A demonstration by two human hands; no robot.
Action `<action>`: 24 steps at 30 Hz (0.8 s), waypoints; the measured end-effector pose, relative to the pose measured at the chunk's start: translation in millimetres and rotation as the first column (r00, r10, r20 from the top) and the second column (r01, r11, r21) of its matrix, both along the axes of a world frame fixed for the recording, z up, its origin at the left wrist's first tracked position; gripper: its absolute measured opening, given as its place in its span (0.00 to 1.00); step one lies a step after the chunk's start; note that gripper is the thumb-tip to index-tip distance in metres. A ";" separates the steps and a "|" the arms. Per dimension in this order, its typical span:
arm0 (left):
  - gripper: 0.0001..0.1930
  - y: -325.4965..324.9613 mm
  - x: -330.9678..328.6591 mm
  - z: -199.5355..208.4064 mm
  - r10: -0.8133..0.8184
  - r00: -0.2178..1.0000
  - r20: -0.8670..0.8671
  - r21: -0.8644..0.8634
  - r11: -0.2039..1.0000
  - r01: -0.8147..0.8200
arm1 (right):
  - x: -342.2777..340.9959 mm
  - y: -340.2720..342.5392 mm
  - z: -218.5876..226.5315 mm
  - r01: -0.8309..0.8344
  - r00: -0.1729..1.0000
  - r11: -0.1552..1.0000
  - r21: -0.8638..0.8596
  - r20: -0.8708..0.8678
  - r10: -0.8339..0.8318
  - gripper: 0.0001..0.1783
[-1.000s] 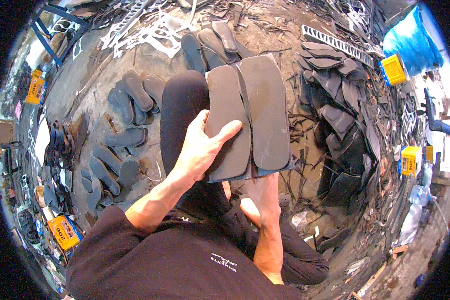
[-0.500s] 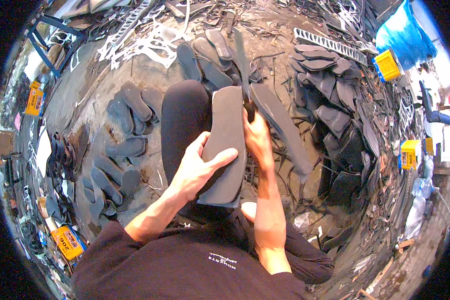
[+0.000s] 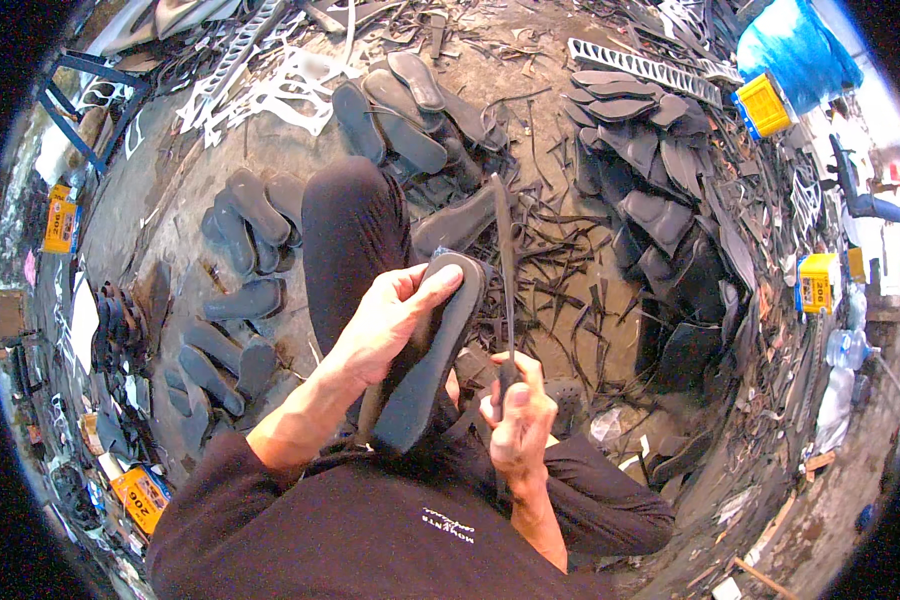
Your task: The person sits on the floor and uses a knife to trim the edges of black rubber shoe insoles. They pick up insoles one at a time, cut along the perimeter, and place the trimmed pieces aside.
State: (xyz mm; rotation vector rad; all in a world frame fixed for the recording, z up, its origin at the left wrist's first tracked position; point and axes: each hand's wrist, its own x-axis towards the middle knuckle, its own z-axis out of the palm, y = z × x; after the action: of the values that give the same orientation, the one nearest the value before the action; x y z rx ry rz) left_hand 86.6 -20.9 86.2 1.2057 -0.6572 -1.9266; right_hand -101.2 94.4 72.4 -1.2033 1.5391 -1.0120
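Note:
In my left hand [image 3: 382,325] is a dark grey shoe sole [image 3: 420,385], tilted above my lap. My thumb presses on its upper end and the fingers go behind it. Closed around a handle, my right hand [image 3: 522,425] holds a long thin knife [image 3: 506,265] just right of the sole. The blade points away from me and stands apart from the sole. Past my knee, another grey sole [image 3: 460,222] lies on the floor near the knife tip.
Several finished-looking soles lie in a heap [image 3: 400,110] ahead and in a group [image 3: 250,215] at left. Dark sheet pieces [image 3: 660,215] are piled at right. Thin black offcuts [image 3: 570,290] litter the floor. Yellow boxes [image 3: 818,283] and a blue bag [image 3: 795,55] stand farther right.
The sole has turned from lying broad and flat to a steep tilt. My right hand and knife have come back toward me from its far right edge. A grey strip beside the blade is gone.

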 end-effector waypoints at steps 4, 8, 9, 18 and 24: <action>0.16 4.2 8.1 17.1 -0.080 0.997 -0.020 0.026 0.996 0.081 | -11.4 30.3 -10.7 -0.064 0.919 0.988 -0.139 -0.395 0.004 0.27; 0.16 17.6 -0.3 20.5 -0.156 0.982 -0.105 -0.014 0.988 0.155 | -25.8 34.9 -17.4 -0.052 0.865 0.955 -0.291 -0.491 -0.102 0.26; 0.16 18.0 -1.4 27.5 -0.181 0.982 -0.061 -0.049 0.983 0.178 | -27.5 24.4 -7.8 -0.049 0.863 0.951 -0.306 -0.493 -0.115 0.26; 0.16 29.0 -4.3 52.0 -0.308 0.951 -0.029 -0.051 0.951 0.306 | -67.4 -41.5 124.7 -0.342 0.865 0.916 0.208 -0.312 0.393 0.27; 0.16 28.8 -27.5 58.4 -0.468 0.884 0.012 -0.050 0.883 0.468 | -94.3 -89.5 139.9 -0.659 0.661 0.690 0.299 -0.206 0.721 0.22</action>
State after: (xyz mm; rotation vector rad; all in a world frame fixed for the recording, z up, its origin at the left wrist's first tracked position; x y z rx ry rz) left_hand 59.1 7.8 144.6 1.0802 -1.0711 -2.2837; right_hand -195.5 4.9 212.3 -1.6739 1.1767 -0.1456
